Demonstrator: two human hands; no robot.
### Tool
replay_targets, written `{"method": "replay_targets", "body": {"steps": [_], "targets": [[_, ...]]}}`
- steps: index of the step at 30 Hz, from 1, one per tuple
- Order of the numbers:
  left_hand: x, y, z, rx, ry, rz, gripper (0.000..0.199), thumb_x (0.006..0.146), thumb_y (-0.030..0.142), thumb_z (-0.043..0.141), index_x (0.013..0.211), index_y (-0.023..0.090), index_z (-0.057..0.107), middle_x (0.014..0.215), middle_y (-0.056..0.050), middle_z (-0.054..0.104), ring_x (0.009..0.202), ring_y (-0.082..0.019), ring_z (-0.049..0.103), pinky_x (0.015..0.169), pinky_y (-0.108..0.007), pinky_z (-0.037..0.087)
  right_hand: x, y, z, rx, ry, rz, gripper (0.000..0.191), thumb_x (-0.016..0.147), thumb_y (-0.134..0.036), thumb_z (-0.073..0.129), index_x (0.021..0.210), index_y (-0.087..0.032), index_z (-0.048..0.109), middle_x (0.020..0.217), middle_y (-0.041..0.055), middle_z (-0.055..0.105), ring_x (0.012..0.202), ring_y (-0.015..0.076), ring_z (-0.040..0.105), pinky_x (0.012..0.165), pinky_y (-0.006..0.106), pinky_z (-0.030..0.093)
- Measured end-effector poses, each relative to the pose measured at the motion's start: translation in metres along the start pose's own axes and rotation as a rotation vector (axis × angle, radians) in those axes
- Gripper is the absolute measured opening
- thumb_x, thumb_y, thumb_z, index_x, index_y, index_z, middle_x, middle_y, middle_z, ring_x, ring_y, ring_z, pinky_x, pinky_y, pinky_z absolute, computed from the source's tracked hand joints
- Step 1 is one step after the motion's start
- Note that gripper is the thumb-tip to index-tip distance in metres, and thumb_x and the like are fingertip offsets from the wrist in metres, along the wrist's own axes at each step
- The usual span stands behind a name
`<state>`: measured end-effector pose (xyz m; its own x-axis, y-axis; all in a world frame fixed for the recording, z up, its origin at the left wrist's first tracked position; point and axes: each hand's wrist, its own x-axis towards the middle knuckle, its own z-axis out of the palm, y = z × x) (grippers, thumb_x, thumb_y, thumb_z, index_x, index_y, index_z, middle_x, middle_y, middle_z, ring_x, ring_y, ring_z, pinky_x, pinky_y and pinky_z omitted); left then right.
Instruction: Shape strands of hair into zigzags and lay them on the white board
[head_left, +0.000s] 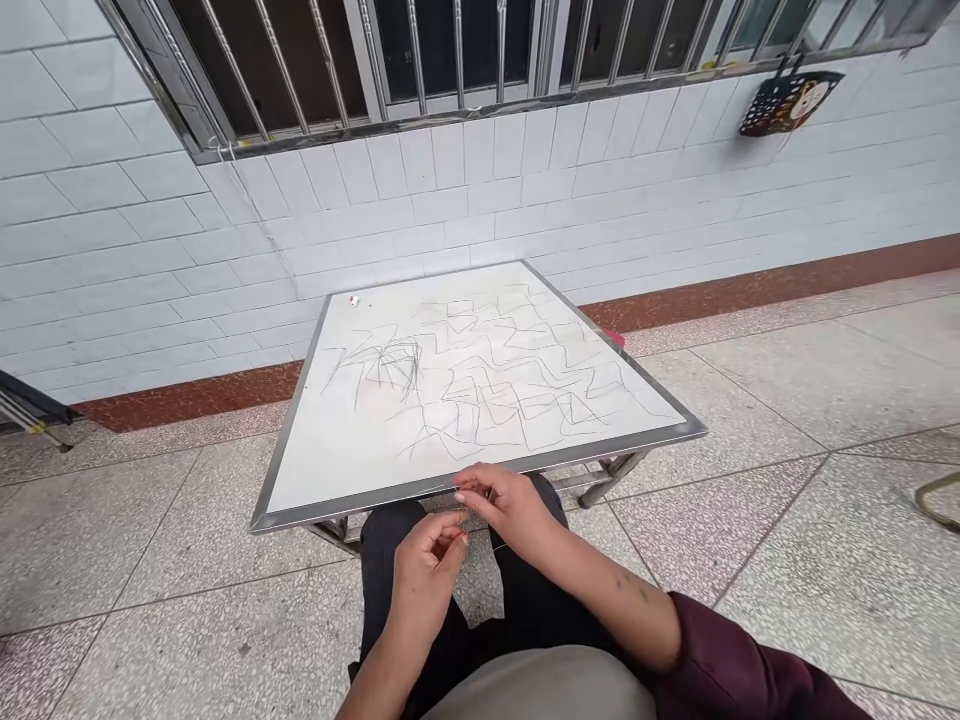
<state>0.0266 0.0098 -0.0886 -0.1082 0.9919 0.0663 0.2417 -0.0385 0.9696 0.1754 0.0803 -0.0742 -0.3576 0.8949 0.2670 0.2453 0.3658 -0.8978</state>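
Observation:
Just off the near edge of a white table (345, 440), above my lap, my two hands are close together. My left hand (431, 560) is closed in a pinch, with a tiny orange or reddish bit at its fingertips; what it holds is too small to name. My right hand (504, 502) is a little higher and to the right, by the table's grey edge, its thumb and fingers pinched together on something too thin to make out. Many thin dark wires or threads, bent in zigzags, lie across the tabletop. A denser bundle of dark strands (397, 365) lies left of them.
A small white and red object (354, 300) sits at the table's far left corner. Behind stands a tiled wall with a barred window. A patterned bag (791, 103) hangs at the upper right. Metal legs show at the far left, and a curved metal piece (937, 500) at the right.

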Motion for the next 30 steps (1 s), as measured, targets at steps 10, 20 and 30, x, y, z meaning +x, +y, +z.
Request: {"method": "replay_targets", "body": {"steps": [10,20,30], "targets": [[0.004,-0.001,-0.005,0.059,-0.129,0.056,0.026,0.087,0.04,0.059,0.099,0.022,0.075,0.069,-0.003,0.062,0.066,-0.019,0.058,0.06,-0.027,0.049,0.0,0.005,0.016,0.243,0.064,0.081,0.01,0.081,-0.025,0.06,0.087,-0.021,0.068,0.078,0.0014,0.066,0.071,0.0148,0.06,0.067,0.026,0.048],[0.007,-0.006,-0.004,-0.021,-0.162,0.013,0.031,0.086,0.048,0.062,0.1,0.024,0.077,0.076,-0.005,0.063,0.066,-0.018,0.056,0.058,-0.026,0.047,-0.001,0.005,0.016,0.354,0.122,0.147,0.011,0.082,-0.032,0.061,0.082,-0.021,0.063,0.071,-0.0009,0.057,0.065,0.0132,0.051,0.061,0.024,0.042],[0.01,-0.003,-0.043,-0.406,0.373,-0.178,0.057,0.071,0.064,0.071,0.101,0.015,0.075,0.093,-0.012,0.075,0.087,-0.025,0.069,0.076,-0.034,0.057,-0.009,0.004,0.006,-0.048,0.001,-0.111,0.011,0.084,-0.016,0.055,0.086,-0.023,0.063,0.077,0.0013,0.058,0.067,0.0143,0.053,0.061,0.025,0.042]]}}
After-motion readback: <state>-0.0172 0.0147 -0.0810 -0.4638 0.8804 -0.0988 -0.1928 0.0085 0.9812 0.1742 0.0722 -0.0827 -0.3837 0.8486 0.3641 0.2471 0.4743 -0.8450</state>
